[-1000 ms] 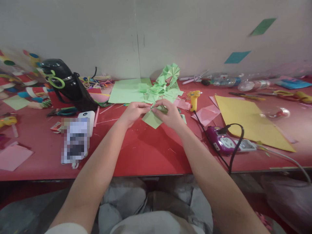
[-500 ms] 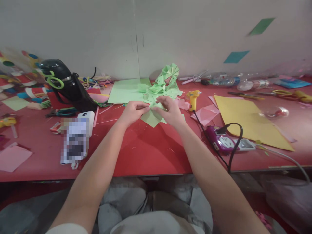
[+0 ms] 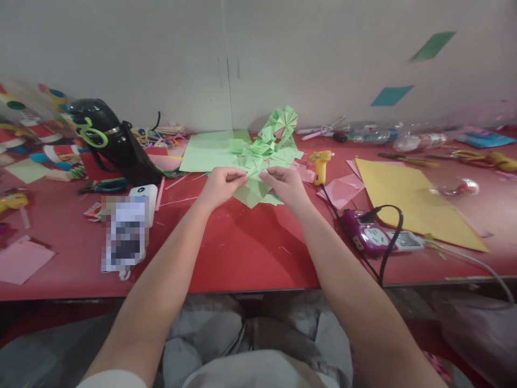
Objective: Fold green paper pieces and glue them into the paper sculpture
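My left hand (image 3: 220, 186) and my right hand (image 3: 285, 186) both pinch a small light green paper piece (image 3: 255, 192) just above the red table (image 3: 238, 248). The fingertips of both hands meet at the paper's upper edge, fingers closed on it. Right behind the hands lies a heap of folded green paper pieces (image 3: 266, 148) with a fan-like folded green shape (image 3: 285, 119) on top. A flat green sheet (image 3: 208, 151) lies behind and to the left of the heap.
A yellow glue gun (image 3: 321, 164) stands right of the hands, with its black cord running to a purple power strip (image 3: 369, 234). There are pink paper scraps (image 3: 341, 191), a large yellow sheet (image 3: 416, 202), a black bag (image 3: 117, 143), and a white device (image 3: 125, 231) to the left.
The right hand drew back to the right along the green piece, which now shows more unfolded between the hands. The left hand barely moved.
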### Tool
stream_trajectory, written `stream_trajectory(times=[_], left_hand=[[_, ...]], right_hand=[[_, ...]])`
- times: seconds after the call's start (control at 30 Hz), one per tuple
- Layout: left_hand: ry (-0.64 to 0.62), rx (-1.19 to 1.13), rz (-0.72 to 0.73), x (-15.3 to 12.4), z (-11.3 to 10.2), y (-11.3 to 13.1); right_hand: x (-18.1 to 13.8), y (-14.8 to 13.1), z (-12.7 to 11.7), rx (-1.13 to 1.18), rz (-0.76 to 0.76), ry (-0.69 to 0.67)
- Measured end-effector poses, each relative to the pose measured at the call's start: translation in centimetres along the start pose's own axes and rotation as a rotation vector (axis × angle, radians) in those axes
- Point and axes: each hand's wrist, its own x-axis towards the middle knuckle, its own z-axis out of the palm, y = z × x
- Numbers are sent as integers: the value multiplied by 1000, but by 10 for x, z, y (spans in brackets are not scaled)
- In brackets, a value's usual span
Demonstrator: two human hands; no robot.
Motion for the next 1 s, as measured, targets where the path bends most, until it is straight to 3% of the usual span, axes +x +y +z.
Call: stream_trajectory(times=[0.47,0.57,0.67,0.8,1.0], left_hand=[[-33,-34,-37,0,-1,-1],[-18,-30,-39,-1,-1,-1],[-4,-13,-45,-1,-2,-1],[-34,-16,-24,-1,-1,0],[-139,-66,31,-4,0,8]], right_hand=[[4,7,0,89,23,6],[3,5,1,-11,-87,26],[-1,2,2,-183,-289,39],[-4,4,3,-406,-527,-57],[-1,11,4,-533,-645,-104]])
